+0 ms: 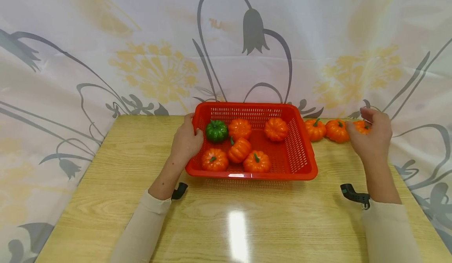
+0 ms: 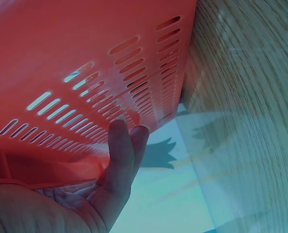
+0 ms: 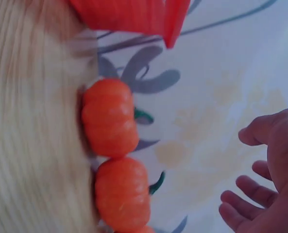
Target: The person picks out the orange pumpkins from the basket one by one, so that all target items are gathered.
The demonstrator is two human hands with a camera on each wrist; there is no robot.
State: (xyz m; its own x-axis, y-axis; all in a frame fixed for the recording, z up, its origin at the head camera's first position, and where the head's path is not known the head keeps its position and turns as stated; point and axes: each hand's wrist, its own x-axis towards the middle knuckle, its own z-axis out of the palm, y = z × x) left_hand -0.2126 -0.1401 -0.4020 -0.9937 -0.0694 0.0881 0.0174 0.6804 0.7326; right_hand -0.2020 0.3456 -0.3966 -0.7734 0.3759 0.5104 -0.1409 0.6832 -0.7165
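My left hand (image 1: 187, 140) grips the left rim of a red plastic basket (image 1: 247, 176). In the left wrist view, fingers (image 2: 120, 150) lie against the slotted outer wall. Inside the basket sit a green pumpkin (image 1: 216, 131) and several small orange pumpkins (image 1: 256, 162). To the basket's right, my right hand (image 1: 375, 135) hovers above a row of orange pumpkins with nothing in its grasp. It partly covers the rightmost pumpkin (image 1: 362, 127). Its thumb and fingers are spread apart in the right wrist view, with two of the row's pumpkins (image 3: 123, 194) beside them.
The wooden table (image 1: 205, 224) carries the basket and the row, both near its back edge. A flower-patterned curtain (image 1: 159, 39) hangs right behind. Black wrist mounts (image 1: 354, 195) stick out by both sleeves.
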